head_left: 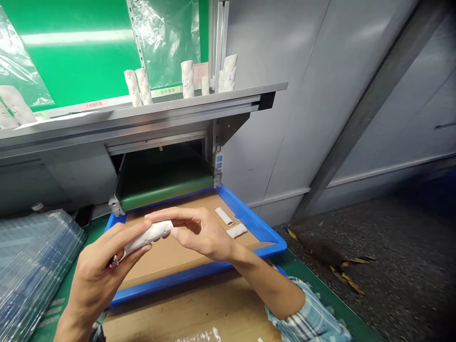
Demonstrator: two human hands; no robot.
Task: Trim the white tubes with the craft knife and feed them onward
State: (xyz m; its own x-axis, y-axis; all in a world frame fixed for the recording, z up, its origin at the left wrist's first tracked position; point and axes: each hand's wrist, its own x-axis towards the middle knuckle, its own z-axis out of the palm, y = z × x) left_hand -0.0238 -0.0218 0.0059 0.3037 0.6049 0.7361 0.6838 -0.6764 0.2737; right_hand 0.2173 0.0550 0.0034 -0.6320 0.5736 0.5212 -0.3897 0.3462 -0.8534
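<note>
A white tube (151,236) with small marks on its surface lies tilted between both hands, above a blue tray (171,280). My left hand (103,259) is closed round its left part, fingers on top and thumb below. Close to the left palm a small object (113,261) with a pink and metallic look shows; its kind is hidden. My right hand (203,232) grips the tube's right end, the index finger reaching along the top and the thumb at the end. Beyond the right wrist, two white tubes, one upper (224,216) and one lower (237,231), lie on the tray's brown lining.
A green conveyor belt (167,183) ends at the tray's far side. Above it, a metal shelf (171,111) carries several upright white tubes (187,78). Clear plastic trays (39,270) are stacked at left. A grey wall (270,118) stands at right.
</note>
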